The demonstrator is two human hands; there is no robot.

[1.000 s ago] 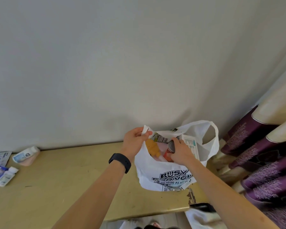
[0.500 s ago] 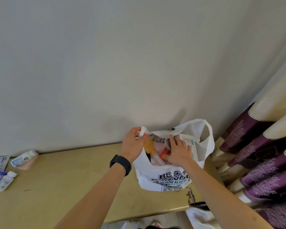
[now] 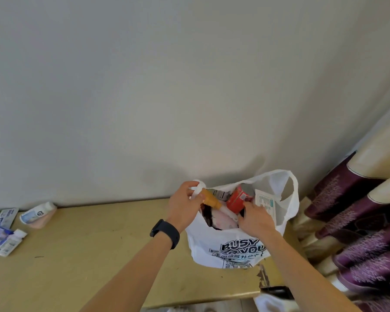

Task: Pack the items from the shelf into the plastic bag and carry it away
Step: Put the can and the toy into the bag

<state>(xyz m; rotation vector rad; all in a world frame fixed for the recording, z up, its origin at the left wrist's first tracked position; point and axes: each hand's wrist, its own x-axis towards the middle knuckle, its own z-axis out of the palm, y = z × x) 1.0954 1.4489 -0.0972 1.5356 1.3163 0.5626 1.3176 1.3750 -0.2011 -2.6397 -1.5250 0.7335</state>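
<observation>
A white plastic bag (image 3: pixel 230 251) with black print stands open on the yellow shelf (image 3: pixel 81 255), at its right end by the wall. My left hand (image 3: pixel 185 206) pinches the bag's left handle (image 3: pixel 198 188) and holds the mouth open. My right hand (image 3: pixel 254 218) is at the bag's mouth, fingers curled on a red can (image 3: pixel 235 200) that tilts inside. A yellow-capped tube (image 3: pixel 211 199), a white box (image 3: pixel 266 202) and other packets sit in the bag. The bag's right handle (image 3: pixel 291 183) stands free.
At the shelf's far left lie a white bottle on a pink thing (image 3: pixel 37 213), a small tube (image 3: pixel 9 243), and flat packets (image 3: pixel 6 217). Purple and cream curtains (image 3: pixel 358 217) hang close on the right. A plain wall rises behind the shelf.
My right hand has drawn back slightly and the red can now shows more, tilted in the bag's mouth. My left hand keeps hold of the handle.
</observation>
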